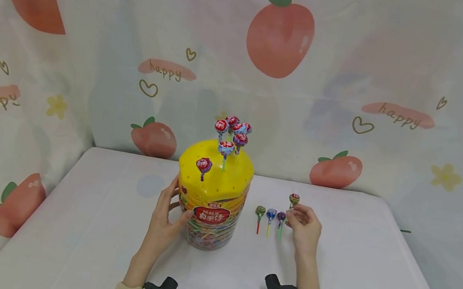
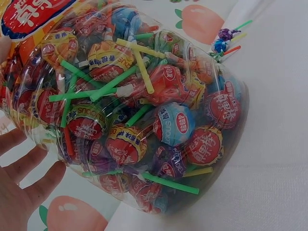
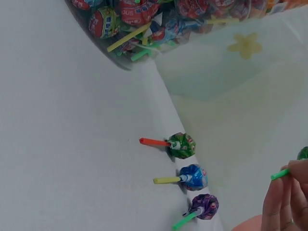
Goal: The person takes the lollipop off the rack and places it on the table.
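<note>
A big clear jar (image 1: 210, 234) of wrapped lollipops stands upright under a yellow lid (image 1: 206, 184). My left hand (image 1: 166, 210) holds the jar's left side, thumb across the front and fingers spread around the side. In the left wrist view, loose lollipops (image 2: 126, 144) show through the clear wall. To the right of the jar, my right hand (image 1: 305, 227) pinches a lollipop (image 1: 294, 198) by its green stick (image 3: 280, 174), candy end up. Just left of that hand lie a green lollipop (image 1: 260, 211), a blue one (image 1: 271, 215) and a purple one (image 1: 281, 217), in a row.
Several lollipops (image 1: 226, 149) stand upright in the lid, mostly toward its back, with a purple-red one (image 1: 204, 165) nearer the front. A white cloth covers the table (image 1: 93, 244). Behind it hangs a printed backdrop (image 1: 265, 109) with peaches.
</note>
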Available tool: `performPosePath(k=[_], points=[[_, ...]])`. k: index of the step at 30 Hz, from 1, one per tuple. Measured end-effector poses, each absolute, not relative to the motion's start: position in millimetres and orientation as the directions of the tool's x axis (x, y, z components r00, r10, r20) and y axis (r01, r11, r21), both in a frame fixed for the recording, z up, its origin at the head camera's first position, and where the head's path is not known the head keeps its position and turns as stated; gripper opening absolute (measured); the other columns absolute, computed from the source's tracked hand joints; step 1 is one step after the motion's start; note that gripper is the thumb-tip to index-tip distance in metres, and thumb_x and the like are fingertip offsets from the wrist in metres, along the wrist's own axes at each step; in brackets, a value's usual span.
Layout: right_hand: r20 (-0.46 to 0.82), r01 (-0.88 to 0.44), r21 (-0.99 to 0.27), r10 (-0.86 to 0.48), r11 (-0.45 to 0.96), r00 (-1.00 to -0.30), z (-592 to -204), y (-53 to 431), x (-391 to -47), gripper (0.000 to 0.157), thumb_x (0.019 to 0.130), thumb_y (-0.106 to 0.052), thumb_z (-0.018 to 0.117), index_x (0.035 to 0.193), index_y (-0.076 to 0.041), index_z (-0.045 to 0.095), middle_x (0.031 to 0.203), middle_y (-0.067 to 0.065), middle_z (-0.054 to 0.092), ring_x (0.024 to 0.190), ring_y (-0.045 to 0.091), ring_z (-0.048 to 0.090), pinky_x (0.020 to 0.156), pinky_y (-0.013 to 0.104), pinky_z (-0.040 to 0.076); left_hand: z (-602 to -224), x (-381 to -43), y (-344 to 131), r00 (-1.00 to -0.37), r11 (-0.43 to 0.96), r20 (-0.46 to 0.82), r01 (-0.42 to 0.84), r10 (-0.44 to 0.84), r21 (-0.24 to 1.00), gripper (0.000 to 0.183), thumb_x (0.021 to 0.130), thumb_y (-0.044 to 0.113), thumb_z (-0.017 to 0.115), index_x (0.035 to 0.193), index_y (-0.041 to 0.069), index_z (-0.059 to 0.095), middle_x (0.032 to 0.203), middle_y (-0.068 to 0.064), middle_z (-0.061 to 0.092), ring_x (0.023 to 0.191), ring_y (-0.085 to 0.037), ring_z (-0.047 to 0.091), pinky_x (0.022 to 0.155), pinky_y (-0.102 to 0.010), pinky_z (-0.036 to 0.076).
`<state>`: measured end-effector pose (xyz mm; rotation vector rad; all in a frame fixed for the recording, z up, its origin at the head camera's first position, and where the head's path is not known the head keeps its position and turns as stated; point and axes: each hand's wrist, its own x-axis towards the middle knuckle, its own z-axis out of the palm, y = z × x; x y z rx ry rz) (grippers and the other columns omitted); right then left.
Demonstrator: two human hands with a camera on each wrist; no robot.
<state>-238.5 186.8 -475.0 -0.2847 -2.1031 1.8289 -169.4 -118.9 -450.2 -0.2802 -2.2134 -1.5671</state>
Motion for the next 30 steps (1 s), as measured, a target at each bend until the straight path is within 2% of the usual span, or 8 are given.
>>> performPosePath(k=[7,14,21,30], points=[[-0.003,0.063,-0.985,0.352,0.159,-0.936,-483.7,197.6,-242.2,0.03,0.086,0.004,0.062,0.116,0.009,0.058,0.076,-0.01,0.062,0.065,-0.005,0.058,0.059,0.012,0.054,-445.6,-167.0,-119.1,-0.892,0.357,0.446,0.395,-0.071,0.846,0.079,0.087,0.005,0.066,0.153,0.01,0.023,0.147,-0.018,0.037,0.131,-0.036,0.039,0.104,-0.06,0.041],[-0.085,0.155,-0.968,0.325,0.195,-0.942,-491.0,207.8,-245.6,0.033,0.087,0.0,0.062,0.119,0.008,0.057,0.072,-0.014,0.059,0.062,-0.005,0.058,0.058,0.013,0.054,-442.0,-165.2,-119.0,-0.888,0.369,0.453,0.398,-0.073,0.84,0.078,0.086,0.004,0.065,0.152,0.007,0.024,0.146,-0.02,0.038,0.129,-0.037,0.04,0.103,-0.06,0.042],[-0.136,0.24,-0.93,0.348,0.277,-0.928,-496.4,211.9,-245.3,0.033,0.085,-0.002,0.063,0.116,0.008,0.06,0.071,-0.009,0.06,0.058,0.001,0.057,0.054,0.014,0.053,-445.2,-166.7,-118.9,-0.893,0.366,0.443,0.39,-0.074,0.845,0.078,0.087,0.005,0.065,0.153,0.008,0.023,0.147,-0.019,0.037,0.131,-0.037,0.039,0.104,-0.06,0.042],[-0.119,0.277,-0.894,0.411,0.351,-0.904,-503.3,211.1,-246.4,0.03,0.082,-0.001,0.066,0.11,0.008,0.065,0.075,0.006,0.068,0.054,0.001,0.058,0.051,0.014,0.052,-447.2,-168.1,-118.0,-0.897,0.355,0.436,0.384,-0.076,0.852,0.079,0.087,0.005,0.066,0.153,0.01,0.024,0.147,-0.018,0.037,0.131,-0.036,0.039,0.105,-0.06,0.041]])
